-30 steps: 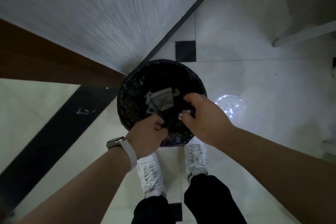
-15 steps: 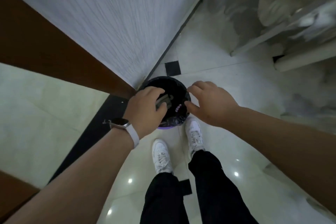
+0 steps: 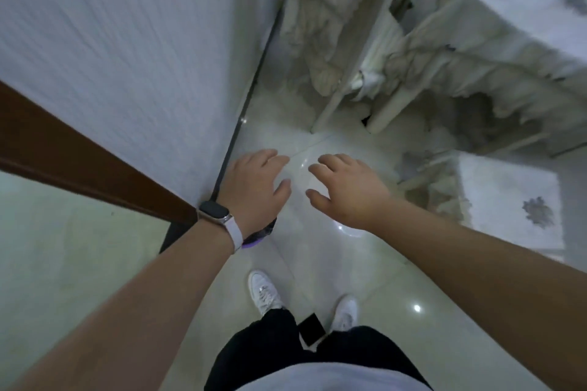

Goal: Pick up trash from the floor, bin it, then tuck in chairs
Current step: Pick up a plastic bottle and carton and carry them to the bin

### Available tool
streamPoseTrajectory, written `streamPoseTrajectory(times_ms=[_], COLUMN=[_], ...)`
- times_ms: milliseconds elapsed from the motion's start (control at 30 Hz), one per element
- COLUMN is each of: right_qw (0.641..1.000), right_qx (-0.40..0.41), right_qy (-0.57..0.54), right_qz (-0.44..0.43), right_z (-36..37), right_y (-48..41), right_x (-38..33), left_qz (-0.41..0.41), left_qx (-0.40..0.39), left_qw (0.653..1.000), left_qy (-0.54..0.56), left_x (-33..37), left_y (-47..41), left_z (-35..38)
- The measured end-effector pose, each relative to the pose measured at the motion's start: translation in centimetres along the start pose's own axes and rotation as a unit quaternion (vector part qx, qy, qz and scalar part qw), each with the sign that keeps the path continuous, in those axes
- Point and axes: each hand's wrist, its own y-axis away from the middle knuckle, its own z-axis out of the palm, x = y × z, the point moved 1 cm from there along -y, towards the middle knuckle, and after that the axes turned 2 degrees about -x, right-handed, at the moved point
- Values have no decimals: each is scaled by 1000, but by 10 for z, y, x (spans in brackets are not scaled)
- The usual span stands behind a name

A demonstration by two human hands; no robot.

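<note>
Head view is showing both arms reaching forward over the pale tiled floor (image 3: 374, 279), close to the white wall (image 3: 127, 41). The left hand (image 3: 254, 187) is hanging released, fingers loosely spread and palm down, and nothing is showing in it. The right hand (image 3: 346, 194) is doing the same just beside it, fingers relaxed and apart, gripping nothing. No trash is showing in either hand or on the visible tiles.

The bin (image 3: 265, 230) is sitting on the floor against the corner of the wall, and most of it is hiding under the left wrist; only a sliver of black liner with a purple edge is peeking out below the watch (image 3: 216, 211). The white shoes (image 3: 263, 290) are standing just short of it.

Judging from the empty hands held out ahead of the bin, the binning part is looking finished and the person is probably turning toward the furniture. The chairs (image 3: 320, 41), draped in cream covers, are standing at the upper right beside the surface (image 3: 524, 9) with its patterned cloth, well apart from both hands. Whether they are pushed in is hard to tell, since motion blur is smearing that area. Both hands being free is suiting the next job, as each chair will likely be needing a two-handed push on its back.
</note>
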Motion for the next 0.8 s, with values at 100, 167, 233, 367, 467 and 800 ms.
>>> streamPoseTrajectory(times_ms=[100,167,233,367,467,800], right_qw=[998,995,988,968,950,873], right_qx=[41,58,76,120,142,222], right_qy=[-8,-22,-33,-47,-52,-69], right_qz=[44,80,127,216,272,428], right_z=[-17,-26,-33,-33,-28,16], right_y=[49,86,130,231,316,608], right_x=[31,54,79,123,150,208], left_qz=[50,92,141,239,303,487], left_qx=[-3,-15,-29,-38,-35,-52], left_qw=[999,996,990,970,952,872], left_qy=[2,-1,-5,-22,-30,-7], left_x=[55,94,139,236,313,555], left_y=[-8,-10,-10,-2,17,136], left_z=[-8,-7,-2,18,38,135])
